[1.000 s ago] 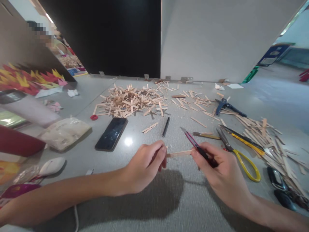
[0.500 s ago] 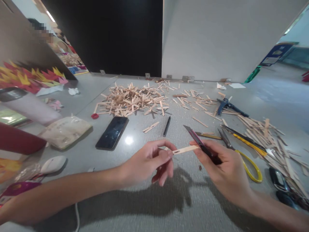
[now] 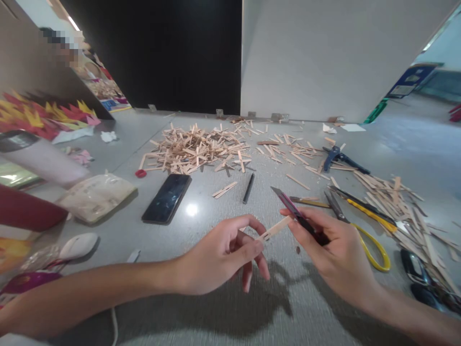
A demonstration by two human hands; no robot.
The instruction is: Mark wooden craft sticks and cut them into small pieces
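My left hand point(image 3: 230, 254) pinches one end of a flat wooden craft stick point(image 3: 275, 229) between thumb and fingers. Small dark slots show in the stick near that thumb. My right hand point(image 3: 331, 250) is closed round a utility knife point(image 3: 297, 211) with a dark and pinkish body, its blade pointing up and to the left. The stick's far end reaches the right fingertips beside the knife; whether they touch it I cannot tell. Both hands are held above the grey table point(image 3: 216, 317). Beyond them lie a black pen point(image 3: 248, 188) and a pair of sticks point(image 3: 224, 189).
A heap of cut sticks point(image 3: 198, 146) lies in front of the upright boards point(image 3: 306, 57). To the right are yellow-handled scissors point(image 3: 374, 250), a yellow cutter point(image 3: 374, 214), blue pliers point(image 3: 333, 156) and more sticks. On the left are a phone point(image 3: 167, 198), mouse point(image 3: 79, 245) and bottle point(image 3: 39, 156).
My left hand has shifted slightly down and right, and the craft stick now slants up more steeply toward the right hand. The right hand with the utility knife has barely moved.
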